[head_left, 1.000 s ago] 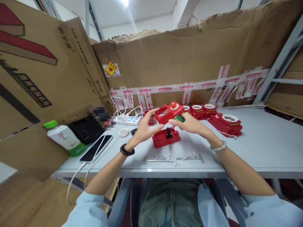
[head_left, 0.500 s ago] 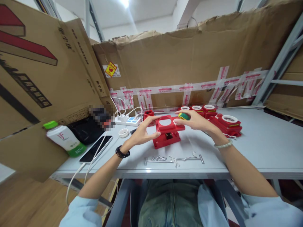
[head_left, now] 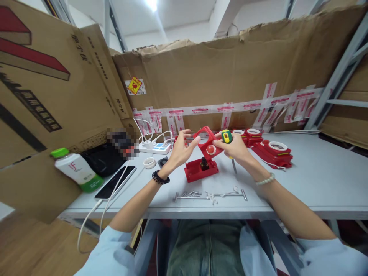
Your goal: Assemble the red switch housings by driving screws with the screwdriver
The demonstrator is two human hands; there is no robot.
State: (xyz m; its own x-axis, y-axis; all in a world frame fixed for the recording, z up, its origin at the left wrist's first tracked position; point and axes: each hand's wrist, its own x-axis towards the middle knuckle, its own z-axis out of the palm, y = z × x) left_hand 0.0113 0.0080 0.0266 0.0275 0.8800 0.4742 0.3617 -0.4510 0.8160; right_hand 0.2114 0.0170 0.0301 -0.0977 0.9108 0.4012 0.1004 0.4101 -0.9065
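Right hand (head_left: 236,147) holding red cover (head_left: 205,145), screwdriver (head_left: 227,136) — red base (head_left: 201,174) below

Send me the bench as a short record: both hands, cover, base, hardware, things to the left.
Left hand: open, at the edge of the red cover; contact unclear
Right hand: holding the screwdriver and the red cover
Cover: tilted, off the red base
Base: on the table, black part inside
Hardware: screws beside metal rods
Left side: white ring, phone, tilted bottle
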